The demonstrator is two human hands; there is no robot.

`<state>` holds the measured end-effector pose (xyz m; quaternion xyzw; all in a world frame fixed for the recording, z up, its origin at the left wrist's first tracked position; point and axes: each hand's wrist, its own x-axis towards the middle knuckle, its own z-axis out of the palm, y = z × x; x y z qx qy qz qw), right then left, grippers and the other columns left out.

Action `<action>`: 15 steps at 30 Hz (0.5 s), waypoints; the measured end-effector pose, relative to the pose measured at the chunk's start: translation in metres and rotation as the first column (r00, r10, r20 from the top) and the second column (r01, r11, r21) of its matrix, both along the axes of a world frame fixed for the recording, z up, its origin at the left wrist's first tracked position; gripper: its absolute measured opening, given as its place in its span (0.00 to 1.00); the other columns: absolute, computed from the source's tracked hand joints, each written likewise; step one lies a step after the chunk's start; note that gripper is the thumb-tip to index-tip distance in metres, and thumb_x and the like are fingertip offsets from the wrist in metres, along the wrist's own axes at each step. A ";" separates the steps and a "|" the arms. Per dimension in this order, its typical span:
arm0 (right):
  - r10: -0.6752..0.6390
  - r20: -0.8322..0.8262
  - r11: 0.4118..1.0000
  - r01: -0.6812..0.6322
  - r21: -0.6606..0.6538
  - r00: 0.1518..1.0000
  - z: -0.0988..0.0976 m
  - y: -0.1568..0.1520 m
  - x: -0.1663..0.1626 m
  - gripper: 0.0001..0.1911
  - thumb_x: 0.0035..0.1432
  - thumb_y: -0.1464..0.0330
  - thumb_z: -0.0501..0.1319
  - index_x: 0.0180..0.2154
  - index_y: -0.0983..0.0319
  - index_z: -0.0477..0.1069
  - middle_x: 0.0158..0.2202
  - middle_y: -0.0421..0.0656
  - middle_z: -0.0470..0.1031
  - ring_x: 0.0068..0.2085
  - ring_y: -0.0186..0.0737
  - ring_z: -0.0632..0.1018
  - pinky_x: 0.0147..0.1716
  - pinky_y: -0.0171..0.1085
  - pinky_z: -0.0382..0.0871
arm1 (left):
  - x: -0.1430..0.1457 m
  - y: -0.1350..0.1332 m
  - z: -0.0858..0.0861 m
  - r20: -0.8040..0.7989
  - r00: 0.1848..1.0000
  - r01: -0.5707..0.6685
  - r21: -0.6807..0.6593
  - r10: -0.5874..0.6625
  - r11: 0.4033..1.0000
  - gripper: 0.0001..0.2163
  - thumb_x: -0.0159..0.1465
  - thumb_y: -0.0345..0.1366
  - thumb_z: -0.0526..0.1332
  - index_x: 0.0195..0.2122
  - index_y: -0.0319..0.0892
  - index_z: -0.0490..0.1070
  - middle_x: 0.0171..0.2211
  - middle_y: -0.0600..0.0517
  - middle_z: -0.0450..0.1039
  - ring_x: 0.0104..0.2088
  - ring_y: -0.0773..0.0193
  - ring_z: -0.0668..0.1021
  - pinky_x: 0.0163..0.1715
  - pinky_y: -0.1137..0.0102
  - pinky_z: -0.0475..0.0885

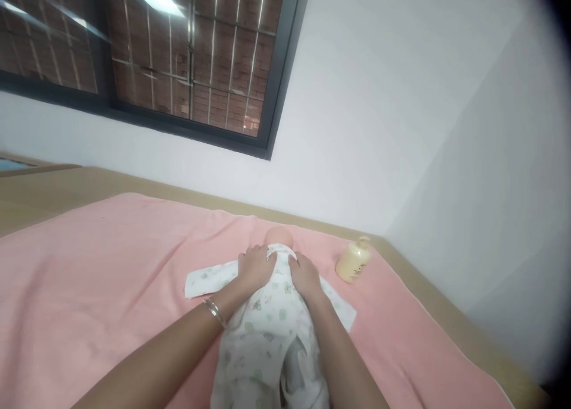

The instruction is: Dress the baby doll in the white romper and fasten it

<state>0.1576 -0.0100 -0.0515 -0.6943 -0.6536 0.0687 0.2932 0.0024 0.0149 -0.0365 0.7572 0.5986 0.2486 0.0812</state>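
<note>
A baby doll (279, 236) lies on its back, only its smooth, rounded head showing past the collar. It wears a white baby romper (272, 314) with small green and pink prints, sleeves spread out to both sides. My left hand (259, 267) grips the romper at one shoulder, thumb near the collar. On the opposite shoulder my right hand (306, 276) holds the cloth the same way. The doll's arms are hidden. Near my body the romper's lower part falls in loose folds.
Beneath the doll spreads a pink blanket (151, 248) with shallow wrinkles, over a tan surface (102, 180). A pale yellow pump bottle (352, 263) stands to the right of the doll's head. White walls and a dark-framed window (178, 52) with bars are behind.
</note>
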 end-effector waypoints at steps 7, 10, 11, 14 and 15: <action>0.011 -0.011 1.000 -0.010 0.012 1.000 0.001 -0.002 0.001 0.23 0.64 0.57 0.39 0.37 0.59 0.69 0.40 0.45 0.74 0.40 0.42 0.72 0.39 0.38 0.61 | -0.001 0.000 0.001 0.000 1.000 0.001 -0.001 -0.001 1.000 0.19 0.64 0.48 0.44 0.38 0.42 0.69 0.43 0.45 0.72 0.45 0.51 0.72 0.43 0.58 0.62; 0.013 -0.010 1.000 -0.013 0.013 1.000 0.001 -0.002 0.000 0.23 0.64 0.57 0.39 0.38 0.59 0.69 0.40 0.45 0.74 0.41 0.42 0.72 0.39 0.38 0.61 | -0.001 0.000 0.000 0.000 1.000 0.003 0.002 -0.003 1.000 0.19 0.64 0.48 0.43 0.38 0.42 0.69 0.43 0.45 0.72 0.44 0.51 0.72 0.42 0.58 0.62; 0.013 -0.009 1.000 -0.012 0.013 1.000 0.001 -0.002 0.000 0.23 0.64 0.57 0.39 0.38 0.59 0.69 0.40 0.45 0.74 0.41 0.42 0.72 0.39 0.38 0.61 | -0.001 0.000 0.000 0.000 1.000 0.003 0.004 -0.003 1.000 0.19 0.64 0.48 0.44 0.38 0.42 0.69 0.43 0.45 0.72 0.44 0.51 0.72 0.42 0.58 0.62; 0.012 -0.004 1.000 -0.012 0.008 1.000 0.000 -0.001 0.000 0.24 0.64 0.57 0.38 0.39 0.59 0.69 0.41 0.45 0.73 0.41 0.43 0.72 0.40 0.38 0.61 | 0.000 0.000 -0.001 0.000 1.000 0.003 0.008 -0.003 1.000 0.19 0.64 0.48 0.44 0.38 0.42 0.69 0.43 0.44 0.72 0.45 0.51 0.72 0.43 0.58 0.62; 0.013 0.000 1.000 -0.013 0.005 1.000 0.000 -0.001 -0.001 0.24 0.64 0.57 0.38 0.39 0.59 0.69 0.40 0.45 0.73 0.41 0.43 0.72 0.40 0.39 0.61 | 0.000 0.000 -0.001 0.000 1.000 0.003 0.008 -0.003 1.000 0.19 0.64 0.48 0.44 0.38 0.42 0.69 0.42 0.45 0.72 0.45 0.51 0.72 0.43 0.58 0.62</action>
